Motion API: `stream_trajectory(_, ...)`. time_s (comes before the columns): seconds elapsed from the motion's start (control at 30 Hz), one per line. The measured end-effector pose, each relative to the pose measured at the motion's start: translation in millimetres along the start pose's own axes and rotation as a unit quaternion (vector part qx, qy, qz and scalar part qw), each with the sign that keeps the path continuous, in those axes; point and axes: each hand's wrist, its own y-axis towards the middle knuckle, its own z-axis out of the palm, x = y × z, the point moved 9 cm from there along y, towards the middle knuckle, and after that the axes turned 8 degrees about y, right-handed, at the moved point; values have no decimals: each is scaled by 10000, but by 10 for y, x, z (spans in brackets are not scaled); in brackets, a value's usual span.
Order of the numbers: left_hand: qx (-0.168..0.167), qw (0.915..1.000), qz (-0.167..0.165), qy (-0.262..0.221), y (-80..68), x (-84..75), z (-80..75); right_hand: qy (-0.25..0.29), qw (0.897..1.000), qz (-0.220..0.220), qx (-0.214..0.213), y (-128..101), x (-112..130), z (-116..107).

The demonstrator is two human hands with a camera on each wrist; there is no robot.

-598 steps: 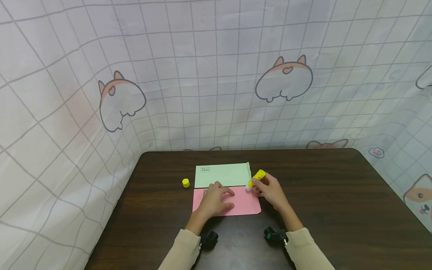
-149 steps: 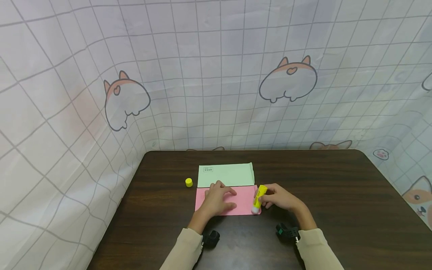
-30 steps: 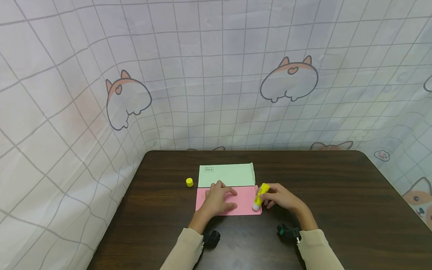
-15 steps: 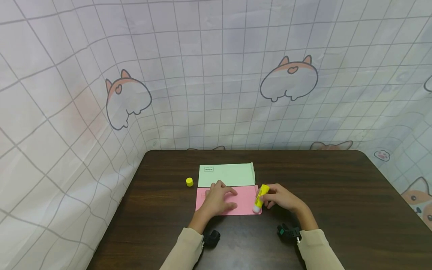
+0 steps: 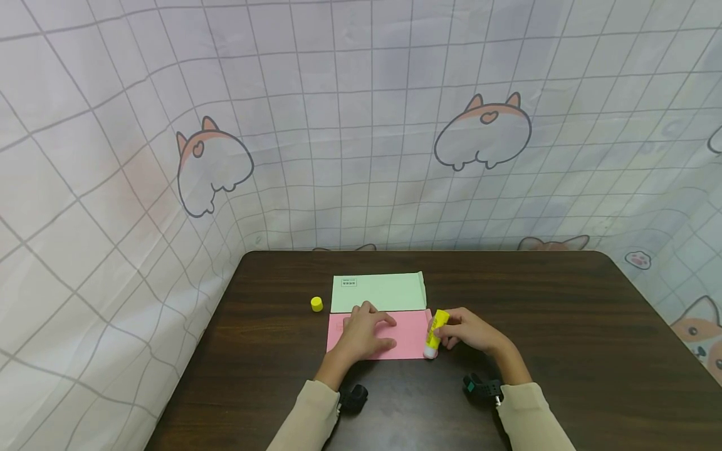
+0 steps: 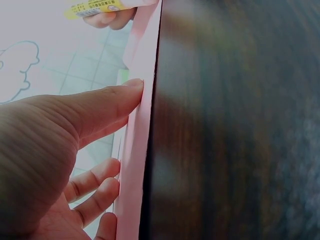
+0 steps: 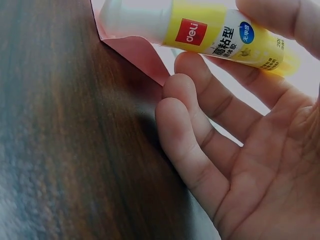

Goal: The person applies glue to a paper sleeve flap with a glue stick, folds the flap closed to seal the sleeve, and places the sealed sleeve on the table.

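Observation:
A pink envelope [image 5: 408, 338] lies flat on the dark table, its flap at the right end. My left hand [image 5: 363, 332] rests on it with spread fingers; in the left wrist view the thumb [image 6: 112, 102] touches the paper near its edge. My right hand [image 5: 468, 329] grips a yellow glue stick [image 5: 437, 329] between thumb and fingers. Its white end points down at the near corner of the flap. In the right wrist view the glue stick [image 7: 215, 32] shows a red label, and its white end meets the pink flap [image 7: 137, 55].
Just behind the pink envelope lies a light green envelope [image 5: 378, 292] with a small printed box. A yellow cap [image 5: 317, 304] stands to the left on the dark wooden table [image 5: 271, 351]. A white gridded curtain [image 5: 361, 156] hangs behind the table.
From the far end of the pink flap, the glue stick has come to its near corner, with small up-and-down shifts in the last second. My left hand stays in place.

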Motion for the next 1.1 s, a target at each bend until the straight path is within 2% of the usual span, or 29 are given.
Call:
stream_trajectory(0.67,21,10000,47,-39,59,40,-26,-43,9999,-141,19,20,90,-9)
stream_trajectory(0.87,22,10000,83,-37,73,48,-40,150,9997,-201,-71,42,55,-52)
stream_trajectory(1.1,41,9999,124,-76,104,70,-38,666,9969,-288,-290,73,12,-113)
